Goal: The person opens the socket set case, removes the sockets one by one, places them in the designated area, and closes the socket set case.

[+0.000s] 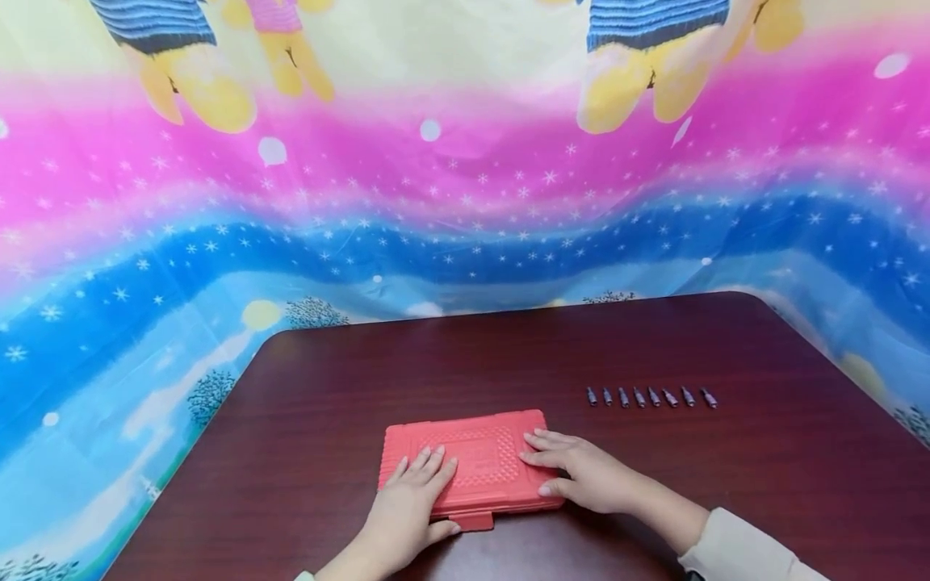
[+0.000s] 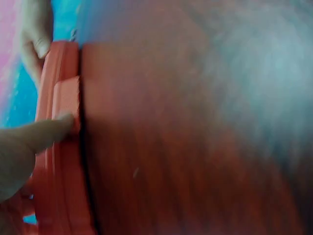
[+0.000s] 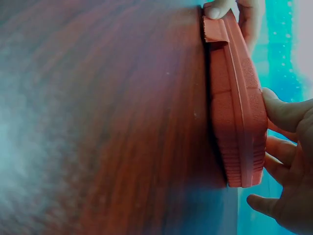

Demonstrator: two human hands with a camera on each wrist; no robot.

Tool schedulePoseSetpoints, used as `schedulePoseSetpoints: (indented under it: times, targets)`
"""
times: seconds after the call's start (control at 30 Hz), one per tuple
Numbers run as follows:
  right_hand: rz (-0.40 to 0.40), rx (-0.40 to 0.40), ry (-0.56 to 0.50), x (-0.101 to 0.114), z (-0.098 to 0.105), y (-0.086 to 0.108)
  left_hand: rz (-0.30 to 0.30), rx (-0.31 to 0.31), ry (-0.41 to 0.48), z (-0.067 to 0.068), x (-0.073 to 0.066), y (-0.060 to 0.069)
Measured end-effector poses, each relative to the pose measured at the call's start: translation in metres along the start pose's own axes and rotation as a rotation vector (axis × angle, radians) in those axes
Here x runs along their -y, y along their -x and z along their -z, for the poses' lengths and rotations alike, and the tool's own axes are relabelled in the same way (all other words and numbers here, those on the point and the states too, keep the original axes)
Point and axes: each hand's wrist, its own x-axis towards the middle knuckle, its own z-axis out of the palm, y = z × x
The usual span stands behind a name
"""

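A red plastic case (image 1: 483, 456) with a textured lid lies closed on the dark table, its latch tab (image 1: 475, 521) on the near side. My left hand (image 1: 410, 504) rests on the lid's left part with the fingers spread. In the left wrist view its thumb touches the latch (image 2: 67, 100). My right hand (image 1: 584, 472) lies with straight fingers on the lid's right end; the right wrist view shows its thumb and fingertips against the top of the case (image 3: 237, 112). Several small dark metal bits (image 1: 654, 397) stand or lie in a row behind the right hand.
The dark red-brown wooden table (image 1: 305, 387) has rounded far corners. Behind it hangs a colourful cloth (image 1: 465, 186) with snowflakes and cartoon figures, which also runs along the table's left and right edges.
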Motion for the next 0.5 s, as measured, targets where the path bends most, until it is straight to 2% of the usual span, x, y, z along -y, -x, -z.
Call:
schedulePoseSetpoints:
  times: [0.13,0.33,0.5]
  targets:
    - [-0.005,-0.005,-0.005,0.002,-0.002,-0.001,0.021,-0.014,-0.092,0.002,-0.007,-0.004]
    - [-0.026,0.012,-0.003,0.001,0.0,-0.002,-0.026,-0.053,-0.213,0.003,-0.01,-0.011]
    - [-0.03,0.044,0.026,0.002,0.001,0.0,-0.058,-0.092,-0.242,-0.003,-0.012,-0.01]
